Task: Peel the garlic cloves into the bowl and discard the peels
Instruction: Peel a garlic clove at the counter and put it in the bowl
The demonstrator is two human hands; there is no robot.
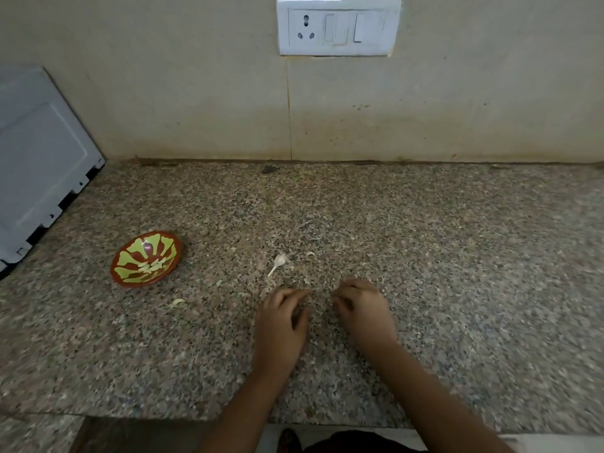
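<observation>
1. Granite, speckled brown and grey, forms the table, seen from above against a beige tiled wall.
2. A red-brown bowl with a yellow-green pattern sits at the left of the table, well apart from both hands. Pale peeled cloves lie inside it.
3. One garlic clove with a thin stalk lies on the table near the middle, just beyond the left hand and not touching it.
4. A small curl of peel lies just right of that clove. Another pale scrap lies nearer the bowl.
5. The left hand is palm down, its fingers curled with the tips at the table. Whether they hold anything cannot be told.
6. The right hand is beside it, a gap between them. Its fingers are curled under the same way, and anything in them is hidden.
7. A white appliance stands at the far left, and a white socket plate is on the wall above.
</observation>
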